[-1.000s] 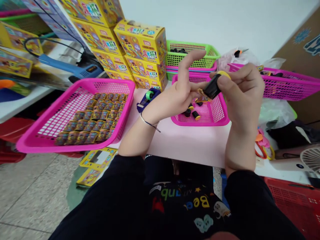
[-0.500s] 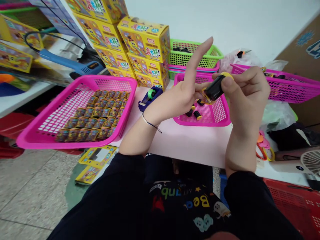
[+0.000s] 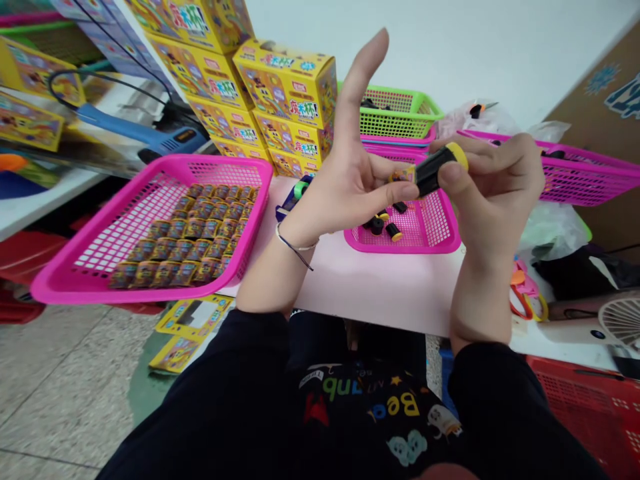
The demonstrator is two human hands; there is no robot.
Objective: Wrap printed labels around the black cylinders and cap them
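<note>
My right hand (image 3: 495, 183) grips a small black cup (image 3: 433, 172) by its yellow-rimmed end, thumb in front. The cup lies on its side, tilted, above the table. At its left end my left hand (image 3: 345, 183) pinches a colourful printed label (image 3: 406, 175) between thumb and fingers, one finger stretched upward. How much of the label touches the cup is partly hidden. Behind my hands, a small pink basket (image 3: 435, 230) holds several loose black cups (image 3: 394, 231) with yellow rims. To the left, a larger pink basket (image 3: 125, 293) carries rows of label-wrapped cups (image 3: 187, 250).
Yellow printed boxes (image 3: 285, 80) are stacked at the back, beside a green basket (image 3: 400, 123). A tape dispenser (image 3: 287, 203) stands left of my forearm. Scissors (image 3: 523, 300), a fan (image 3: 623, 320) and another pink basket (image 3: 590, 177) are at the right.
My left hand has turned and moved slightly left, its thumb now showing at the cup's left end. The cup has swung round a little in my right hand, showing more yellow rim.
</note>
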